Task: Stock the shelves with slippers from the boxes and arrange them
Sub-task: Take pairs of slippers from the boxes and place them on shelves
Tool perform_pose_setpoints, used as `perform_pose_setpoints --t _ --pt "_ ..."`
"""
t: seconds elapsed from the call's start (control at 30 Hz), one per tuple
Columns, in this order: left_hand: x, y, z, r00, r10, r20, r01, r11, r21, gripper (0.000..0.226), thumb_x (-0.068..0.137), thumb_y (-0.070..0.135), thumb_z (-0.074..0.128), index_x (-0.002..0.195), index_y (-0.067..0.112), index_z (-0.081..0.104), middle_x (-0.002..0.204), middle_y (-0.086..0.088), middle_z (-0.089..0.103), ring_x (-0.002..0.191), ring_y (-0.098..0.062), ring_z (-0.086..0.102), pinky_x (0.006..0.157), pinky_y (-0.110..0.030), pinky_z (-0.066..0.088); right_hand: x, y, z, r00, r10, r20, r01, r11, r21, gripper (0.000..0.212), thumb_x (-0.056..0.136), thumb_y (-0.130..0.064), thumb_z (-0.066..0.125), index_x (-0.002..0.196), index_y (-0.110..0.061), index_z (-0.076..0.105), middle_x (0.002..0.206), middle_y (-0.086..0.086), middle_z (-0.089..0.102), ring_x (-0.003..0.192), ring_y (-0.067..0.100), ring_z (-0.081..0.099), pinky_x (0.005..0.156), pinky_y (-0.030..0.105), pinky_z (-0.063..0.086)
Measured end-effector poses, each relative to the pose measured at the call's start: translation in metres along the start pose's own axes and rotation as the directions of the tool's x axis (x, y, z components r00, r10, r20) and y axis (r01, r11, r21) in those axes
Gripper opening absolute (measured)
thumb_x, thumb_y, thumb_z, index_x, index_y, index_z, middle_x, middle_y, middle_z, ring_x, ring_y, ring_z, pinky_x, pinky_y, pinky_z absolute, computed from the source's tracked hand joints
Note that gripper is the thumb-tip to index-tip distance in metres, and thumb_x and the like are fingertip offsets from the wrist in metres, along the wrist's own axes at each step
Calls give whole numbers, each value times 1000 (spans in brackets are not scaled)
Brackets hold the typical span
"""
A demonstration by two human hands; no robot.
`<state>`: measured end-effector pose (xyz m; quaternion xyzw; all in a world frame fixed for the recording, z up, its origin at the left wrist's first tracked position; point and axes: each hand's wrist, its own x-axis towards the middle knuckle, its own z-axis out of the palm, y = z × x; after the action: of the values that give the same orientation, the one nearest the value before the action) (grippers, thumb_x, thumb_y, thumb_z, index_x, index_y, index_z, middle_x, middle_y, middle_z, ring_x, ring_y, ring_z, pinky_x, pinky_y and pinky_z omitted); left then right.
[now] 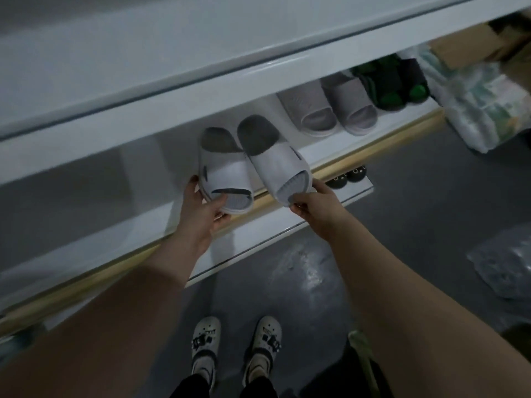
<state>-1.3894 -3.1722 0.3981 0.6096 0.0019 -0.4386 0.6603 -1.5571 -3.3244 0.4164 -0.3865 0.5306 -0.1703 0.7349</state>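
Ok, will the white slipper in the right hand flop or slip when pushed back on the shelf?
Probably stiff: the white slipper holds its shape though the right hand pinches only its toe. Likely light, for the same reason. It may slide easily on the glossy shelf.
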Motion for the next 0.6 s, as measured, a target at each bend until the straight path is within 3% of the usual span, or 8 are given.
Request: perform_pose_setpoints --t 0.2,0.33,0.47,0.6 --pt "47 -7 5 997 52 -53 -55 997 -55 77 87 -14 56 144 33 33 143 0 47 122 -30 56 88 -49 54 56 -10 13 999 -24 -25 24 1000 16 54 88 10 61 135 -9 46 100 13 59 78 20 64 68 23 56" --pt "70 -3 12 984 131 -125 -138 989 -49 86 85 -19 54 147 34 29 149 -9 37 127 -32 50 73 -35 60 86 -12 18 992 -90 -90 89 996 -14 54 87 8 65 132 -15 47 101 16 60 77 22 68 67 24 59" --pt "100 13 21 954 164 -252 -177 984 -30 79 85 -13 59 145 33 35 148 -12 35 124 -35 47 66 -35 58 109 -12 25 986 -114 -121 103 990 -98 59 84 5 70 134 -19 50 94 16 66 75 23 72 80 34 60" --pt "122 24 33 936 247 -250 -229 969 96 78 85 -14 60 147 24 33 135 -1 38 115 -26 47 79 -39 55 120 -16 30 984 -156 -89 143 980 -140 58 83 5 70 133 -19 51 93 18 67 78 23 73 77 30 61"
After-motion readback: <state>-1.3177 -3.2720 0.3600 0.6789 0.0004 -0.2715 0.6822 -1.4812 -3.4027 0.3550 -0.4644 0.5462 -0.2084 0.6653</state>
